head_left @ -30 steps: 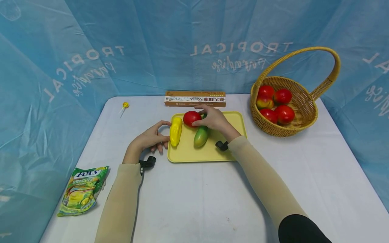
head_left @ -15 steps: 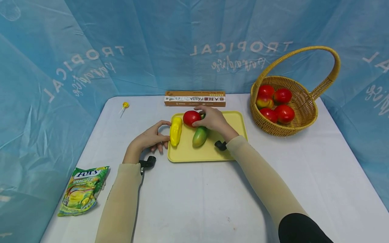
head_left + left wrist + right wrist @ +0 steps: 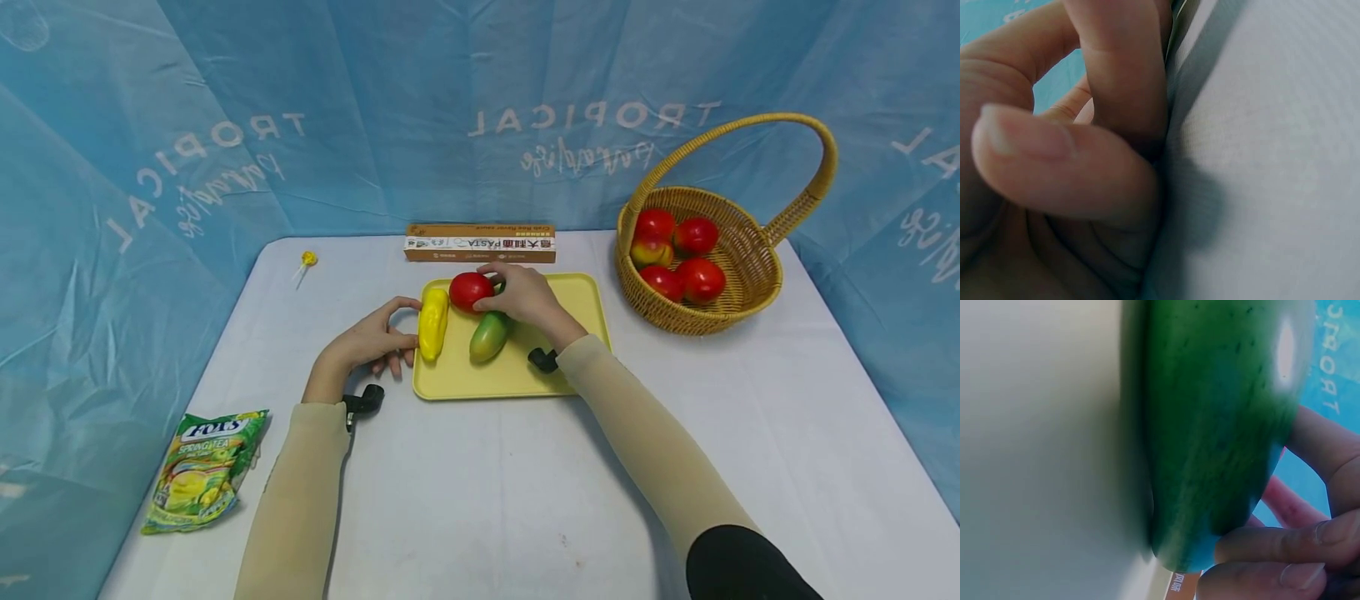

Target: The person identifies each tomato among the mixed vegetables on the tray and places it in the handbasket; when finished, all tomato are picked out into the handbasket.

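In the head view a yellow tray [image 3: 525, 385] holds a toy banana [image 3: 432, 325], a red round fruit [image 3: 471, 291] and a long green fruit [image 3: 488, 337] with a paler lower end. My left hand [image 3: 367, 340] rests at the tray's left rim, thumb and index finger spread and touching beside the banana. My right hand [image 3: 523, 293] has its thumb and index finger curved round the right side of the red fruit. The green fruit's upper end lies under that hand. In the right wrist view, curled fingers [image 3: 1285, 547] touch or nearly touch the narrow tip of the green fruit [image 3: 1216, 412].
A wicker basket [image 3: 750, 310] with several red fruits stands at the back right. Behind the tray lies a pasta box [image 3: 480, 243]. A yellow lollipop [image 3: 308, 259] and a green candy bag [image 3: 204, 472] lie to the left. A blue curtain [image 3: 420, 108] hangs behind the table.
The green fruit's lower end has swung left across the tray, towards the banana. My right hand has shifted slightly left at the wrist; the left hand stays where it was.
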`<state>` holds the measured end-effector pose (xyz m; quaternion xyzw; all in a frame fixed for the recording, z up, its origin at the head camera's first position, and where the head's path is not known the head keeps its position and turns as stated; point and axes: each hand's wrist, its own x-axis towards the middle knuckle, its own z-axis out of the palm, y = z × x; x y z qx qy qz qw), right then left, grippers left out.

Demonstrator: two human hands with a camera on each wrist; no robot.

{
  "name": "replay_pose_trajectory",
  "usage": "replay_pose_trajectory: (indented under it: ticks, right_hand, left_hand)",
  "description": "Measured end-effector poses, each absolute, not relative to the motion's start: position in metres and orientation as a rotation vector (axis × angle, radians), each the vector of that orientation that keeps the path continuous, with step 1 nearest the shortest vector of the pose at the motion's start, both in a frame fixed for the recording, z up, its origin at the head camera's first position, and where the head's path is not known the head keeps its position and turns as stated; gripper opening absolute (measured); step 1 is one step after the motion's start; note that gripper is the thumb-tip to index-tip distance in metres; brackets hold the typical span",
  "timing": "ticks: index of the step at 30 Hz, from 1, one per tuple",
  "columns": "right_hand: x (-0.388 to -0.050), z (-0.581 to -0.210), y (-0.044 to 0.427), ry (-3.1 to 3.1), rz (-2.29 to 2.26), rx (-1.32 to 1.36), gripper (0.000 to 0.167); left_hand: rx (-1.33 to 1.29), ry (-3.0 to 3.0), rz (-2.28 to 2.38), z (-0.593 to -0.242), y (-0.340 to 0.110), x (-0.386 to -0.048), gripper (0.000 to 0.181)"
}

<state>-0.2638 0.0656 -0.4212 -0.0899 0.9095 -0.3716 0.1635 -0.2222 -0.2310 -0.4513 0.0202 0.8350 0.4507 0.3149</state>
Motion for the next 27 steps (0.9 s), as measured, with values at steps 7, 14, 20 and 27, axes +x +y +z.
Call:
replay_pose_trajectory:
  ticks: [7, 14, 20, 27]
  right_hand:
    - [-0.264, -0.423, 0.068, 2.593, -1.085, -0.254, 0.068]
    - [-0.262, -0.418, 0.069, 2.598, -1.12, -0.255, 0.068]
    - [-0.26, -0.408, 0.077, 2.553, -1.245, -0.25, 0.069]
    - [-0.254, -0.393, 0.092, 2.495, -1.368, -0.275, 0.069]
  left_hand:
    - [0.065, 2.197, 1.185, -0.452, -0.232, -0.223, 0.072]
    - [0.049, 2.188, 1.192, -0.452, -0.23, -0.223, 0.071]
    - [0.046, 2.187, 1.185, -0.451, -0.229, -0.223, 0.072]
    - [0.038, 2.179, 1.183, -0.451, -0.23, -0.224, 0.071]
